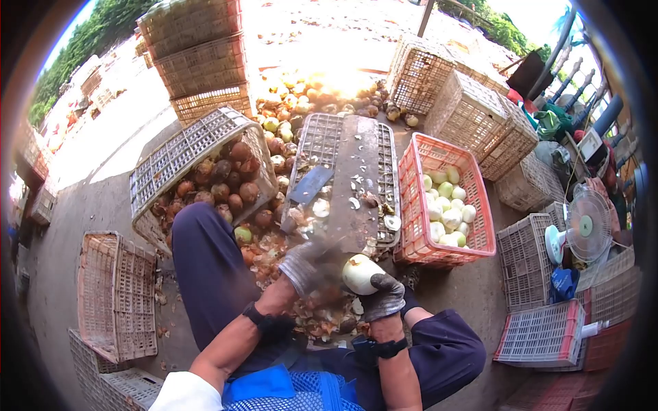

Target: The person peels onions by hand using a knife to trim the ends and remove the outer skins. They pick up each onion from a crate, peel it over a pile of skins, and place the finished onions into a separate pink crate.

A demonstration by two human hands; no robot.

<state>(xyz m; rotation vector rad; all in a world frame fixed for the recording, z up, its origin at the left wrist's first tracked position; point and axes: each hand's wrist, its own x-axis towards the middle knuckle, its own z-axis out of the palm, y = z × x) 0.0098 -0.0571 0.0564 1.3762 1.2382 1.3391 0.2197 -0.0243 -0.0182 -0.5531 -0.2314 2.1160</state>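
My right hand point(385, 299), in a grey and dark glove, is closed around a large peeled onion point(362, 274), pale white with a greenish tint. Just left of it, my left hand point(305, 268), gloved too, is smeared by motion, so its fingers cannot be made out. In front of both hands a worn wooden board point(354, 185) lies across an upturned crate point(315, 140). A wide-bladed cleaver point(312, 184) rests at the board's left side among onion scraps. Peeled onions point(450, 218) partly fill the red crate point(488, 229) on the right.
Unpeeled onions point(221, 171) spill from a tipped crate point(179, 147) at left. Peelings point(329, 318) cover the ground between my legs. Stacked crates point(199, 55) stand behind, with more crates point(473, 113) at right. A fan point(586, 225) stands far right.
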